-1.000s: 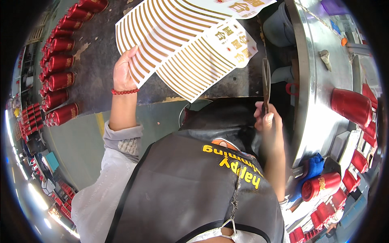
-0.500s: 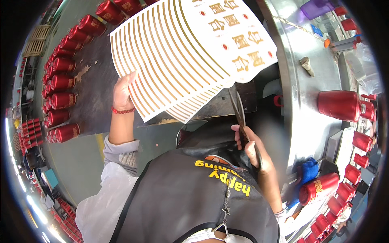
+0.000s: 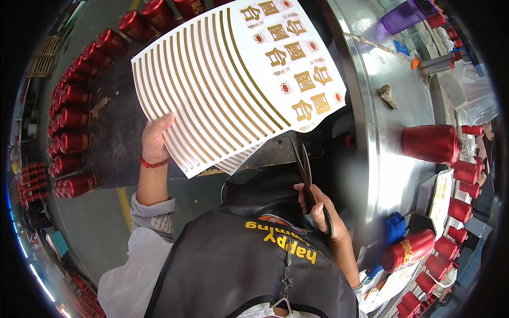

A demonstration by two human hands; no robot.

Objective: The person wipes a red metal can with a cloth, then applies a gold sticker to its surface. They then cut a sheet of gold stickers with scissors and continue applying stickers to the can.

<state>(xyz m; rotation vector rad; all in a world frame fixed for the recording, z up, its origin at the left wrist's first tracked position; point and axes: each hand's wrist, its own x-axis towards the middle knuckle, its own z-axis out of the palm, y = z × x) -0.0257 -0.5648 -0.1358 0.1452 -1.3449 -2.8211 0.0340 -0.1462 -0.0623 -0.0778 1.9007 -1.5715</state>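
Note:
My left hand [image 3: 156, 139] grips the lower left edge of white printed sheets [image 3: 209, 95], thumb on top. Gold stripes run over the left part of the upper sheet; gold characters and small red marks cover its right part. A second striped sheet [image 3: 239, 159] peeks out beneath it. In my right hand [image 3: 321, 209] is a pair of scissors [image 3: 303, 168], blades slightly apart and pointing up toward the sheets' lower edge without touching it. The fingers of my right hand wrap round the handles. Part of the handles is hidden by the hand.
Red bottles [image 3: 76, 141] stand in rows along the left of the dark table [image 3: 114, 153]. A metal counter [image 3: 392, 132] on the right bears a large red bottle [image 3: 430, 144], a small stone-like piece [image 3: 387, 97] and a cord [image 3: 374, 45]. Another red bottle [image 3: 407, 251] lies lower right.
The sheets have tilted and shifted left in view, showing the gold characters more plainly. The scissors have moved slightly left and down with my right hand. Both hands keep their hold.

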